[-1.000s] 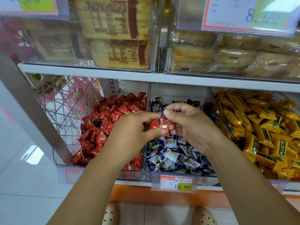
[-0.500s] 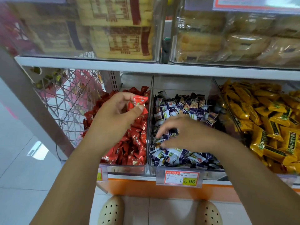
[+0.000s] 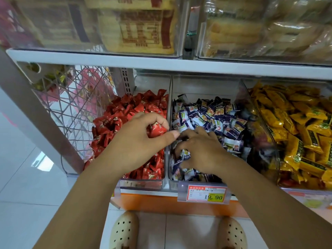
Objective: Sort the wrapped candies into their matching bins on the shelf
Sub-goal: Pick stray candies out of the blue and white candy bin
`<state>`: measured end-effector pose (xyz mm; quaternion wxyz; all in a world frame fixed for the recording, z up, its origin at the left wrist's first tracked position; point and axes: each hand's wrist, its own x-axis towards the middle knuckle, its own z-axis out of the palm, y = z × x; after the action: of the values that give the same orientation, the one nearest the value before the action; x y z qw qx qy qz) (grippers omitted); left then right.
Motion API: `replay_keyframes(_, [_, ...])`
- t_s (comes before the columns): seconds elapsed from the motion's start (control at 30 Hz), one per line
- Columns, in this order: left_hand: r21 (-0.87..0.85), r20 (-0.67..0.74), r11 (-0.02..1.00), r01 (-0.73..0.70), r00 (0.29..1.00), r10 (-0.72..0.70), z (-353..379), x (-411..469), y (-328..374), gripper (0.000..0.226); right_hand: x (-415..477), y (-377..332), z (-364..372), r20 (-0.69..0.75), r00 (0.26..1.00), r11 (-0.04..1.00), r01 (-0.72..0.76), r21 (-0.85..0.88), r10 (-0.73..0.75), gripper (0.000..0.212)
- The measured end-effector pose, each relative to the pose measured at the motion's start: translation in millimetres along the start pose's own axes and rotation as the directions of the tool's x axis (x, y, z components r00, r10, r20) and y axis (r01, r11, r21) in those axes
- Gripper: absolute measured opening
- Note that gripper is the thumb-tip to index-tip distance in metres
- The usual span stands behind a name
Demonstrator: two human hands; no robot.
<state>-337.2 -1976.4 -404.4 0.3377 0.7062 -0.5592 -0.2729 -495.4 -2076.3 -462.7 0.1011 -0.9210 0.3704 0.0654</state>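
Pinching over the right edge of the red bin (image 3: pixel 142 185), the left hand (image 3: pixel 142 141) holds a red candy (image 3: pixel 157 129), light, crinkly and slippery, probably best gripped by its body, while the right hand (image 3: pixel 203 150) digs into the middle bin (image 3: pixel 206 85), grip unclear.

You stand at three bins set side by side under a shelf board (image 3: pixel 161 64). Your left hand (image 3: pixel 136 141) hangs over the left bin (image 3: pixel 142 185), pinching one candy (image 3: pixel 156 130) above its pile. Your right hand (image 3: pixel 203 150) rests just beside it, on the pile in the middle bin (image 3: pixel 206 85). The right bin (image 3: pixel 251 105) lies further right. A price tag (image 3: pixel 203 194) hangs before the middle bin; a wire basket (image 3: pixel 71 105) stands left of all three.
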Motion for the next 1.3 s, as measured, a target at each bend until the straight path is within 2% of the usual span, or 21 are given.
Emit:
replay_keyframes(0.17, [0.026, -0.003, 1.000, 0.002, 1.000, -0.002, -0.1, 0.9, -2.6, 0.021, 4.5, 16.0, -12.4, -0.223, 0.961, 0.985, -0.145, 0.092, 0.162, 0.027])
replay_keyframes(0.23, [0.028, 0.003, 1.000, 0.002, 1.000, -0.002, -0.3, 1.3, -2.6, 0.021, 4.5, 23.2, -19.6, -0.248, 0.939, 0.969, -0.209, 0.134, 0.237, 0.029])
replay_keyframes(0.37, [0.044, 0.008, 0.999, 0.007, 1.000, -0.007, -1.0, 1.8, -2.0, 0.022, -3.7, 25.9, -36.6, -0.195, 0.940, 0.958, -0.259, 0.122, 0.279, 0.043])
replay_keyframes(0.47, [0.035, 0.014, 0.999, 0.017, 1.000, -0.017, -1.7, 0.8, -0.3, 0.023, -16.1, 16.0, -49.5, -0.204, 0.967, 0.984, -0.128, 0.124, 0.152, 0.033])
replay_keyframes(0.5, [0.036, 0.011, 0.999, 0.023, 1.000, -0.024, -1.8, 0.4, 0.5, 0.023, -19.9, 9.5, -49.0, -0.145, 0.987, 0.990, -0.054, 0.130, 0.073, 0.028])
replay_keyframes(0.57, [0.049, 0.000, 0.998, 0.042, 0.999, -0.042, -2.2, 0.4, 2.2, 0.024, -22.9, -4.1, -35.9, 0.069, 0.995, 0.990, 0.065, 0.129, -0.074, 0.028])
replay_keyframes(0.63, [0.062, -0.004, 0.996, 0.063, 0.998, -0.062, -3.1, 1.0, 2.6, 0.024, -17.2, -9.5, -14.6, 0.223, 0.968, 0.992, 0.099, 0.076, -0.113, 0.034])
replay_keyframes(0.7, [0.073, -0.002, 0.994, 0.081, 0.997, -0.082, -3.4, 0.7, 2.1, 0.025, -8.7, -3.6, 0.6, 0.250, 0.965, 0.997, 0.075, 0.009, -0.075, 0.044])
replay_keyframes(0.77, [0.076, 0.006, 0.992, 0.096, 0.995, -0.097, -4.1, 0.7, 1.3, 0.024, -2.8, 4.7, 7.2, 0.211, 0.977, 0.998, 0.043, -0.039, -0.034, 0.051])
replay_keyframes(0.83, [0.076, 0.019, 0.992, 0.104, 0.994, -0.105, -4.6, 0.6, 1.5, 0.023, 0.0, 8.8, 7.3, 0.126, 0.992, 0.999, 0.012, -0.037, -0.007, 0.047])
replay_keyframes(0.93, [0.083, 0.022, 0.991, 0.108, 0.994, -0.110, -4.8, 1.4, 1.6, 0.024, 3.1, 18.1, -0.3, -0.082, 0.995, 0.999, -0.051, 0.007, 0.051, 0.034])
replay_keyframes(1.0, [0.085, 0.017, 0.991, 0.106, 0.994, -0.108, -4.4, 1.7, 1.3, 0.024, 4.0, 26.9, -11.3, -0.133, 0.986, 0.992, -0.087, 0.092, 0.099, 0.032])
replay_keyframes(1.1, [0.082, 0.016, 0.991, 0.108, 0.994, -0.110, -4.3, 1.6, 1.1, 0.024, -3.2, 31.3, -33.8, -0.086, 0.991, 0.949, -0.067, 0.307, 0.098, 0.031])
replay_keyframes(1.17, [0.081, 0.017, 0.990, 0.112, 0.993, -0.113, -4.7, 1.7, 1.6, 0.024, -16.3, 30.5, -52.0, -0.055, 0.995, 0.930, -0.058, 0.362, 0.084, 0.027])
replay_keyframes(1.23, [0.080, 0.021, 0.991, 0.111, 0.993, -0.113, -5.6, 2.1, 2.6, 0.025, -33.4, 28.2, -68.3, -0.003, 0.994, 0.945, -0.106, 0.310, 0.112, 0.026])
replay_keyframes(1.27, [0.073, 0.021, 0.991, 0.111, 0.993, -0.113, -6.0, 2.1, 3.4, 0.025, -41.1, 27.4, -72.1, 0.071, 0.986, 0.961, -0.161, 0.225, 0.148, 0.031])
replay_keyframes(1.3, [0.066, 0.020, 0.991, 0.112, 0.993, -0.114, -6.1, 2.1, 3.4, 0.026, -47.4, 25.6, -72.7, 0.175, 0.963, 0.966, -0.226, 0.122, 0.203, 0.045])
